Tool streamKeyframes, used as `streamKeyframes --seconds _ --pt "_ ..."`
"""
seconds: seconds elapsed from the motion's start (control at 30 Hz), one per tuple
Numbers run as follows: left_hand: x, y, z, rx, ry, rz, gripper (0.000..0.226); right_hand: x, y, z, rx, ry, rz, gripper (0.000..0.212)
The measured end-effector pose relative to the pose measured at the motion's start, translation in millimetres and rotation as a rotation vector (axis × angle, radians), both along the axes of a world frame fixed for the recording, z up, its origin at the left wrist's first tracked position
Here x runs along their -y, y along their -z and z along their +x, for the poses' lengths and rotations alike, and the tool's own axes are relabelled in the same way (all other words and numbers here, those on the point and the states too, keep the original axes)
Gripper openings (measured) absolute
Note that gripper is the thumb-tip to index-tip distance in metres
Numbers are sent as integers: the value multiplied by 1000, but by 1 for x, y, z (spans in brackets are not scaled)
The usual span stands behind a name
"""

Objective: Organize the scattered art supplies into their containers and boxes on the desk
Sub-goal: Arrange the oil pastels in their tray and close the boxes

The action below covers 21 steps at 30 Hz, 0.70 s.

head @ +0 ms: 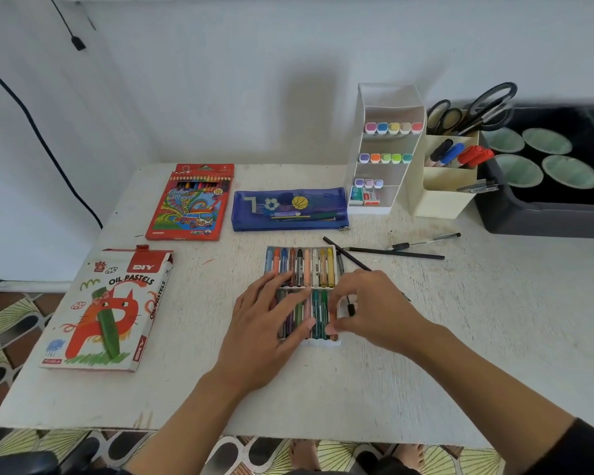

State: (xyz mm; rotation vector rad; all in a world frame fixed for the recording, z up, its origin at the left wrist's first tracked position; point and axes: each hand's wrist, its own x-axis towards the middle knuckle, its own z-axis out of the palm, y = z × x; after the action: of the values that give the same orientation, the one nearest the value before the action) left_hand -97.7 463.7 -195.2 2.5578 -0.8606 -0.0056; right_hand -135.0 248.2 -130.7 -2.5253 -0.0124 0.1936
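Both hands are down on the pastel tray [323, 343] in the middle of the desk [460, 337]. The left hand [264, 320] lies flat, fingers straight and together, pressing across the lower row of pastels [318, 317]. The right hand [367, 303] comes in from the tray's right side with its fingers curled, and thumb and fingertips pinch an orange-brown pastel [334, 335] at the right end of that lower row. The upper row [300, 265] is full, its sticks lying side by side.

Left of the tray, well apart, lies the oil pastels box [107, 310] with its flap open. Beyond the tray's left corner sits the red colour pencil box [191, 204], and straight beyond the tray lies the blue pencil case [290, 209], flat on the desk.

Just off the tray's upper right corner, two black pencils [395, 253] lie loose. One slants down under the right hand. A pen [426, 240] rests a little past them.

Farther beyond the tray to the right stand the white marker organizer [381, 149], the cream holder [450, 186] with scissors [487, 104], and a dark bin [528, 221].
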Motion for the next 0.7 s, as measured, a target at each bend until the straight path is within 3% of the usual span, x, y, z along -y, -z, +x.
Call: streamKeyframes --seconds 0.17,0.27,0.4,0.5,0.57,0.63,0.7 --pt "1 6 -1 20 -1 -39 58 1 8 -10 122 -56 -104 17" --pt "-3 3 4 -22 37 -91 57 2 2 0 67 -107 -139 19" --pt "-28 -15 18 -244 67 -326 46 3 -1 15 82 -60 60 22" --pt "-68 -25 35 -11 -222 -358 30 -7 6 29 235 -5 48 21" --pt "-96 -32 55 90 -536 -198 35 -15 10 44 220 -56 -45 38" --pt "-120 -42 76 -41 -803 13 65 -18 12 59 132 -104 -124 63" --pt "-138 -46 93 -237 -884 143 98 -19 12 70 35 -114 -151 80"
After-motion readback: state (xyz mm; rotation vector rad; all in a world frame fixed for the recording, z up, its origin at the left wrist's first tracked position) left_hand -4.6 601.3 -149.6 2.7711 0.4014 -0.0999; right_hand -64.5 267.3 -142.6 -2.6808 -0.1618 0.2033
